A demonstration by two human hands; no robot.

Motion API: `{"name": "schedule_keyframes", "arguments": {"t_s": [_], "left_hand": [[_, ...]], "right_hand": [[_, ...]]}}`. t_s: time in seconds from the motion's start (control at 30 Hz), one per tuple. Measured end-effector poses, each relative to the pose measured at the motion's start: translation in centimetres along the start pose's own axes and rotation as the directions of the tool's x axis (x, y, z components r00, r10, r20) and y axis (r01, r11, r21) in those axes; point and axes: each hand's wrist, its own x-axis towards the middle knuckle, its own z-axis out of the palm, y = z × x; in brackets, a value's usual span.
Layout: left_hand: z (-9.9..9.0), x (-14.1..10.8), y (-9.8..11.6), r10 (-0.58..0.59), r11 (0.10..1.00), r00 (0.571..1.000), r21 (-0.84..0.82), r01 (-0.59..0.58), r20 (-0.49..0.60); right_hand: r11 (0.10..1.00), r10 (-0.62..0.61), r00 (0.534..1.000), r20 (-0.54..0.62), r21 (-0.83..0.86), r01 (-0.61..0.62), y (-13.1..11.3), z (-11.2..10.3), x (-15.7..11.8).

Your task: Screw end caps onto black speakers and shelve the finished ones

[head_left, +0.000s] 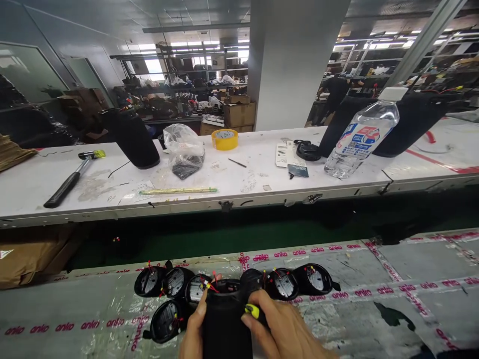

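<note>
In the head view, a black cylindrical housing [227, 324] stands upright at the bottom middle, its open top showing red, yellow and white wire ends. My left hand [194, 326] is closed around its left side, thumb near the rim. At its right side my right hand [282, 324] grips a tool with a yellow-green and black handle [252, 310] between thumb and fingers. The tool's working end is hidden, so its kind is unclear. Close around lie several similar black housings [281, 283], open ends up, with short coloured wires; one more [164, 320] sits left of my left hand.
Taped sheeting [93, 304] covers the near surface. Across a dark green gap, a white bench [224, 169] holds a hammer [71, 182], a yellow tape roll [224, 139], a bagged part [184, 152], a water bottle [359, 137] and taller black cylinders [132, 139]. A cardboard box [30, 259] stands left.
</note>
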Motion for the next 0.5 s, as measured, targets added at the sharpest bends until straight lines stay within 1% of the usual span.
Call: {"name": "schedule_keyframes", "arguments": {"t_s": [0.1,0.13,0.2,0.27,0.33,0.4,0.5], "left_hand": [[0.6,-0.7,0.3,0.037,0.999,0.999,0.015,-0.037,0.006],[0.8,-0.9,0.4,0.038,0.999,0.999,0.018,-0.039,0.025],[0.9,-1.1,0.6,0.01,1.0,0.998,0.013,-0.011,0.062],[0.7,-1.1,0.5,-0.035,0.999,0.997,0.001,0.035,0.073],[0.6,-1.0,0.3,-0.04,0.999,0.997,-0.002,0.041,0.068],[0.6,-0.9,0.1,-0.01,1.0,0.996,-0.002,0.01,0.083],[1.1,-1.2,0.3,0.007,1.0,0.993,0.011,-0.009,0.12]], "right_hand": [[0.996,-0.051,0.998,0.048,-0.077,0.055,-0.6,-0.6,0.0],[0.991,-0.074,0.994,0.076,-0.109,0.082,-0.8,-0.9,0.0],[0.963,-0.128,0.987,0.099,-0.227,0.148,-0.7,-1.5,-0.1],[0.895,-0.187,0.98,0.072,-0.399,0.2,-0.3,-2.1,-0.2],[0.802,-0.251,0.968,0.033,-0.553,0.227,0.1,-2.5,-0.3],[0.742,-0.308,0.951,0.027,-0.619,0.258,0.4,-2.8,-0.4],[0.707,-0.348,0.936,0.058,-0.639,0.303,0.3,-3.2,-0.5]]}}
